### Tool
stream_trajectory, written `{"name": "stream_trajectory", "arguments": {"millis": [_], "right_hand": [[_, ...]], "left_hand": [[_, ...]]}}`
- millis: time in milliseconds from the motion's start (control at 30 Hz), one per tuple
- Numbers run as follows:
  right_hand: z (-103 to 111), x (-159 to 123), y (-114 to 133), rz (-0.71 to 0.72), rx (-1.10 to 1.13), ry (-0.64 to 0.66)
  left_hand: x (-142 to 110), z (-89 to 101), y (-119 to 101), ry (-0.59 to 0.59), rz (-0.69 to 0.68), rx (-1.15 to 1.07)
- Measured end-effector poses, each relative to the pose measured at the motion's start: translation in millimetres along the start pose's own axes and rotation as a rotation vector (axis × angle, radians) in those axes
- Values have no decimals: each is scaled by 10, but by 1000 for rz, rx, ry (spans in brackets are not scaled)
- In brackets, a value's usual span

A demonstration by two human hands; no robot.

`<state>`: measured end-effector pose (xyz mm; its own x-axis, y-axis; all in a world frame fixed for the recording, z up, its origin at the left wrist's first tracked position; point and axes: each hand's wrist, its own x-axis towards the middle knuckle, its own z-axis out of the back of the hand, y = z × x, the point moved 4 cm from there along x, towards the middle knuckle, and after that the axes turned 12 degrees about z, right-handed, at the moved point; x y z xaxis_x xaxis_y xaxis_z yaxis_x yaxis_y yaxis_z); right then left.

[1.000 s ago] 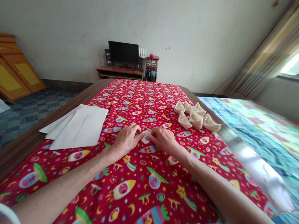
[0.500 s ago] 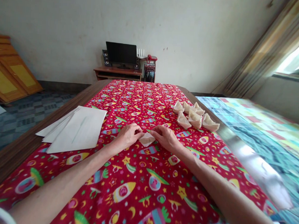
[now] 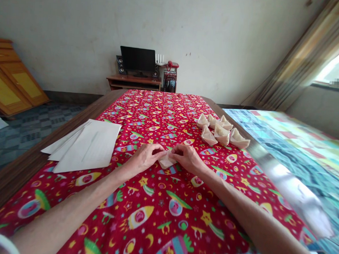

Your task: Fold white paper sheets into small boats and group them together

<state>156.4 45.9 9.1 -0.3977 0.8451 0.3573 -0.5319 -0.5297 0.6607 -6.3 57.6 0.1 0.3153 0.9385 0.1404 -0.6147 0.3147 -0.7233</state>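
A small piece of folded white paper (image 3: pixel 167 161) is between my two hands, over the red patterned cloth. My left hand (image 3: pixel 148 154) pinches its left upper part between thumb and fingers. From the other side my right hand (image 3: pixel 186 156) grips the right upper part, fingers curled. The fingertips hide the paper's top edge. To the right, several folded paper boats (image 3: pixel 222 132) stand grouped on the cloth. Left of my hands lies a fanned stack of white paper sheets (image 3: pixel 90 145).
The red cloth (image 3: pixel 141 231) with rockets and stars covers most of the brown wooden table (image 3: pixel 22 176). Beyond the far end stand a black monitor (image 3: pixel 137 59) and a red telephone (image 3: pixel 170 63). A bed (image 3: pixel 298 156) with coloured covers is on the right, a wooden cabinet (image 3: pixel 14 81) on the left.
My hands have drawn slightly closer together at the top of the folded paper. Its lower part now looks more squared than pointed. The stack and the boats stay in place.
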Motion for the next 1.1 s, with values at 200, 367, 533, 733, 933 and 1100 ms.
{"name": "stream_trajectory", "arguments": {"millis": [200, 367, 533, 733, 933, 1100], "right_hand": [[7, -4, -43, 10, 119, -27], [6, -3, -127, 27, 275, -84], [53, -16, -154, -3, 333, -147], [165, -23, -186, -57, 342, -240], [258, -24, -303, -72, 152, -313], [242, -28, -331, -89, -59, -238]], "left_hand": [[-41, 102, -126, -34, 51, -23], [-87, 172, -195, -115, 24, -117], [-83, 247, -136, -220, 75, -193], [-50, 278, 52, -231, 166, -226], [-26, 299, 132, -291, 105, -16], [-18, 277, 152, -294, 47, 144]]}}
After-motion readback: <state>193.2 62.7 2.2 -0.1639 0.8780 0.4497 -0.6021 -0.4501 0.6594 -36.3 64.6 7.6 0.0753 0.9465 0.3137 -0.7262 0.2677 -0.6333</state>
